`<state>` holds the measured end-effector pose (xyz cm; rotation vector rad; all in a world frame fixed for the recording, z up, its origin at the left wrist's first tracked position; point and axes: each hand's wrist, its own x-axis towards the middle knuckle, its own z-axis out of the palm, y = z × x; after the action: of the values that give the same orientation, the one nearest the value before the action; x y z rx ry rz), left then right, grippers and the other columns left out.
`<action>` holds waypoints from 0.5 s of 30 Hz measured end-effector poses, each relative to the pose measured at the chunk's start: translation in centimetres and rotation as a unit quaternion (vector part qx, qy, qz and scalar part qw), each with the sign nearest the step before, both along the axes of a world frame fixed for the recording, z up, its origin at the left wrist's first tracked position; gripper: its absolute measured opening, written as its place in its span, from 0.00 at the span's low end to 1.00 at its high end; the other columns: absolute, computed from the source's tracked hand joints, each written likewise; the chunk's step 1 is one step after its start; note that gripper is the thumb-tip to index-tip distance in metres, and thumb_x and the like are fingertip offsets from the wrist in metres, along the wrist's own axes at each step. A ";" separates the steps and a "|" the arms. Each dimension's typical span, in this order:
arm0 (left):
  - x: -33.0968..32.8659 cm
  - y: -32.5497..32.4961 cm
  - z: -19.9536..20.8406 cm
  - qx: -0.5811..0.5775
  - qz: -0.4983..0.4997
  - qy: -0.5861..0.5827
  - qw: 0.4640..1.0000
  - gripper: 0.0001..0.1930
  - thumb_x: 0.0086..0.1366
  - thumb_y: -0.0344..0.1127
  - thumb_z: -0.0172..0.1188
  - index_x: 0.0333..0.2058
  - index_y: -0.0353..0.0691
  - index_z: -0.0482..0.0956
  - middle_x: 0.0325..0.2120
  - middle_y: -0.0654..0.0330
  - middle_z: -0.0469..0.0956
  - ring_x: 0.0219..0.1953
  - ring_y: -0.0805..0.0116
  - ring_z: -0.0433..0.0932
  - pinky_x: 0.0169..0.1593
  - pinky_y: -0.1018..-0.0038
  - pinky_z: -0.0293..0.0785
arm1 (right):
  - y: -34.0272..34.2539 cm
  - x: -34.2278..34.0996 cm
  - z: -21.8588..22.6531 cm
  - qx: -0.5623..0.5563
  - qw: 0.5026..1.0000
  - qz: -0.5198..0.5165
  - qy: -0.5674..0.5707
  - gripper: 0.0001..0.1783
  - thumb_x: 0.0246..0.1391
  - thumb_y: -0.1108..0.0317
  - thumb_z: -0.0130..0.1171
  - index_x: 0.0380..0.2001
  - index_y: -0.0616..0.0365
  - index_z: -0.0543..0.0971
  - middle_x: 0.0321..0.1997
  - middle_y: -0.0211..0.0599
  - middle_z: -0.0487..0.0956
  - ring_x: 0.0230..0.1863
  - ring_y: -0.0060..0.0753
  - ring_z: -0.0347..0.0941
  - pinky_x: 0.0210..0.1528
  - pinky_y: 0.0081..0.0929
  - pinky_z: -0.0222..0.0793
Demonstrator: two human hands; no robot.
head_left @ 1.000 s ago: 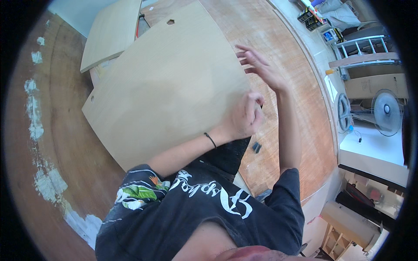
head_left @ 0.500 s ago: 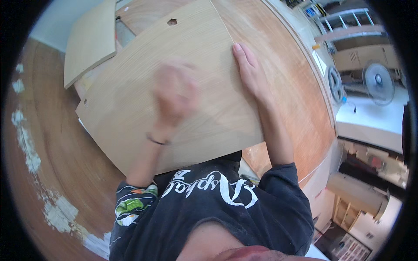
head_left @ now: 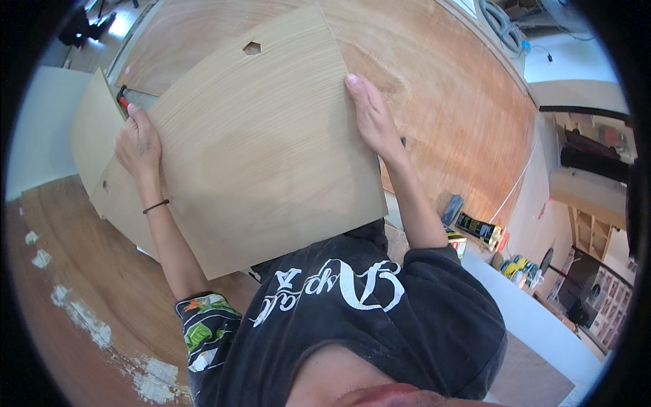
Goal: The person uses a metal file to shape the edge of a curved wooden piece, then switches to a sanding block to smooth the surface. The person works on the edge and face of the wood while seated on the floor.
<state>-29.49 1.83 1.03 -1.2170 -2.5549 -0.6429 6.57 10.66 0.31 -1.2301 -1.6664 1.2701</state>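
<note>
A pale wood-grain panel (head_left: 264, 149), broad and flat with a small many-sided hole near its far edge, lies tilted in front of my torso. My left hand (head_left: 139, 141) is closed on its left edge, the fingers partly hidden. On the right edge, my right hand (head_left: 371, 115) grips the panel, its other fingers out of sight below the sheet. Just beyond my left hand lies a tool with a red and black handle (head_left: 123, 96); its kind is hard to tell. Another pale board (head_left: 95, 122) stands past the left hand.
A brown wooden surface (head_left: 461, 129) spreads to the right and far side. Near my right elbow are a dark tube or packet (head_left: 478, 227), a grey block (head_left: 452, 209) and a yellow-green power tool (head_left: 521, 271). White filler patches (head_left: 88, 325) mark the brown wood at left.
My left hand has moved from above the panel's middle to its left edge and taken hold. The right hand stays on the right edge. The view has turned.
</note>
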 end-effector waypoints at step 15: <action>0.8 1.1 -1.1 -0.030 -0.007 -0.007 1.000 0.33 0.73 0.53 0.37 0.27 0.28 0.80 0.24 0.37 0.77 0.30 0.37 0.76 0.35 0.52 0.68 | 2.4 -0.2 1.6 -0.046 0.996 0.033 -0.066 0.32 0.69 0.42 0.37 0.42 0.62 0.78 0.33 0.53 0.78 0.39 0.52 0.74 0.48 0.43 0.67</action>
<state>-28.70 2.95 -0.06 -1.2538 -2.5977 -0.5850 6.38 13.10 1.91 -1.3495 -1.7711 1.3440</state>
